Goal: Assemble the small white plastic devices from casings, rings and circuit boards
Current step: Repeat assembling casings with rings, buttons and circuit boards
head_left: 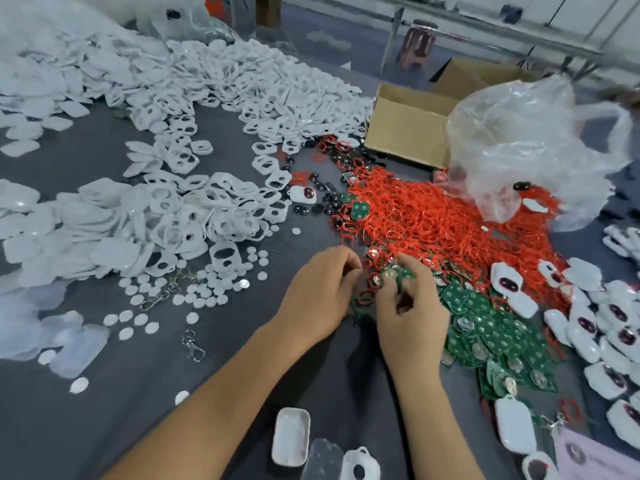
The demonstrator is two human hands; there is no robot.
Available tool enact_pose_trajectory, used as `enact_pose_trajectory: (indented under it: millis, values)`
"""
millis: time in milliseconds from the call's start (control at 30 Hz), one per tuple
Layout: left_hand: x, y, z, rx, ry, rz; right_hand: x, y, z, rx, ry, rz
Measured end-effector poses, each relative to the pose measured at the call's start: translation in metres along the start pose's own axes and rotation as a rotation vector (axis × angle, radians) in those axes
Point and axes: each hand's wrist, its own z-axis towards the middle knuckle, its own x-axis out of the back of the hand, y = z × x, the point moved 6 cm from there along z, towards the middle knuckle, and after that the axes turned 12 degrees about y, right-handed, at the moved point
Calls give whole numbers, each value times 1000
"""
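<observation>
Both hands are down at the near edge of the parts spread. Right hand (410, 306) has its fingers curled round a green circuit board (393, 276) with a shiny round cell on it, lifted just off the board pile (498, 327). Left hand (322, 289) is curled, fingertips pinched together next to the right's; cannot tell what's in the pinch, too small and blurred, possibly a ring.

Where the parts are:
- red rings (433, 216): big heap mid-counter, running right up to the hands
- white casings (194, 209): piled across the left and back of the grey counter (104, 427)
- small white discs (194, 292): scattered left of the left hand
- finished devices (588, 327): in a cluster at the right edge
- open casing half (291, 436): at the near edge, between the forearms

Step, my read: picking a board and pairing it with a ring, before seating anything in a shell. The next move likely needs the board oriented cell-side correct and brought to that near casing half; the rings tangle, so separate one cleanly first.
</observation>
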Motion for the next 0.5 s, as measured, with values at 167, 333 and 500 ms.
enact_pose_trajectory:
  millis: [167, 333, 500]
  values:
    - [-1, 0, 2, 17, -5, -165, 5, 11, 3, -131, 8, 143]
    - [-6, 2, 0, 14, -82, -213, 5, 17, 5, -245, -18, 247]
    - [-3, 7, 0, -6, -70, -261, 3, 22, 6, -320, -73, 227]
